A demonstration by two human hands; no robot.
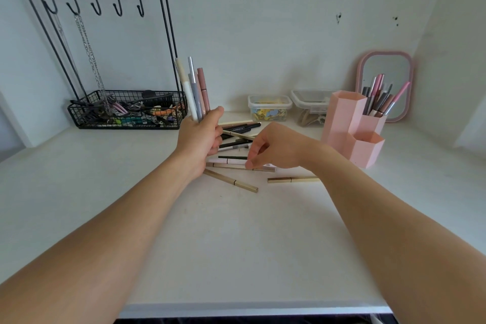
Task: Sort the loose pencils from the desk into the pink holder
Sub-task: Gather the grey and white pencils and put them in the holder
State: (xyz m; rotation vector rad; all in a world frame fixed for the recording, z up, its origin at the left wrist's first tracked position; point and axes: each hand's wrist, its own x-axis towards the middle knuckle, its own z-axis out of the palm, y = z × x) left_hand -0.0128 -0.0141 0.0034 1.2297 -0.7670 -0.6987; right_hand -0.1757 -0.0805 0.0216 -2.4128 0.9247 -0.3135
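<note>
Head view: pencils mid-sort on tabletop [236, 231].
L hand [201, 139] grips upright pencil bunch [196, 89]; R hand [273, 147] pinches a pencil [231, 165] in loose pile, pink holder [352, 126] nearby.

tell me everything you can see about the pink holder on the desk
The pale pink plastic-looking pencil holder is made of joined hexagonal tubes of different heights, standing upright at the right rear of the white desk, in front of a pink-framed mirror. One rear tube holds several pencils; the low front tube looks empty. Neither hand touches it.

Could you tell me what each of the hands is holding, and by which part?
Left hand grips a bundle of pencils by their lower ends; right hand pinches a pale pencil on the desk.
</note>
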